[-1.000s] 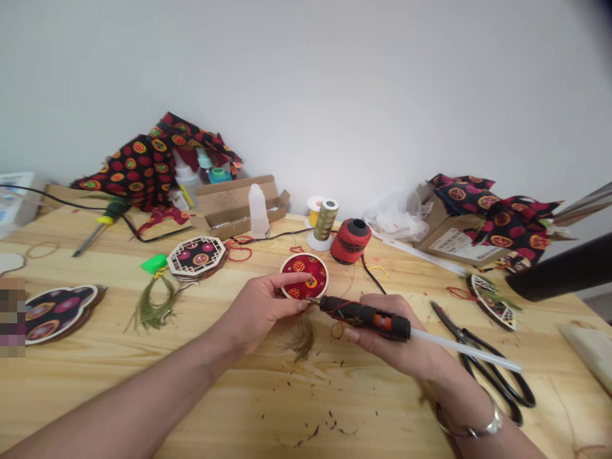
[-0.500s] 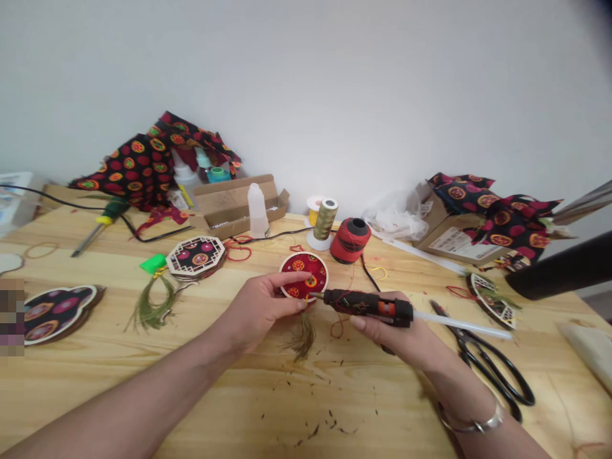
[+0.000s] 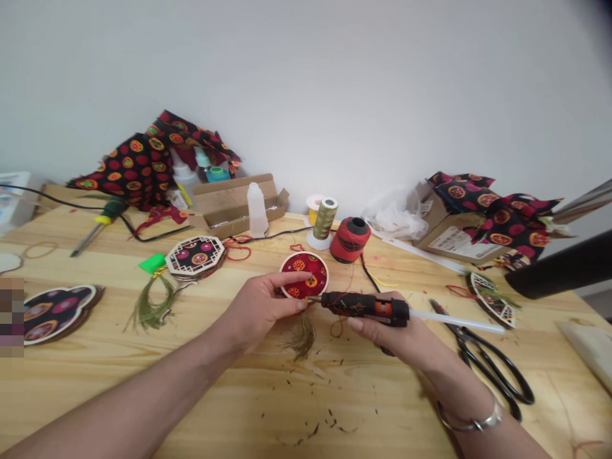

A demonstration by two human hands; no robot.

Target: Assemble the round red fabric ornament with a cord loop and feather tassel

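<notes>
My left hand (image 3: 265,308) grips a round ornament (image 3: 306,274) covered in red patterned fabric with a pale rim, thumb and fingers at its lower left edge. My right hand (image 3: 382,335) holds a black and orange hot glue gun (image 3: 361,308) level, and a white glue stick (image 3: 454,322) sticks out of its rear. The gun's metal nozzle reaches the ornament's lower edge, close to my left fingertips. A green feather tassel (image 3: 302,338) hangs below the ornament, its top hidden behind my left hand.
Black-handled scissors (image 3: 488,366) lie right of my right hand. A red thread spool (image 3: 350,240) and a green one (image 3: 325,218) stand beyond the ornament. Lattice ornaments (image 3: 195,257), a loose feather tassel (image 3: 150,307), cardboard boxes (image 3: 239,204), fabric scraps (image 3: 497,220) and cords cover the wooden table (image 3: 239,395).
The glue gun has swung from tilted to nearly level, raising its glue stick at the rear. My right hand has shifted slightly, and the nozzle stays at the ornament's lower edge.
</notes>
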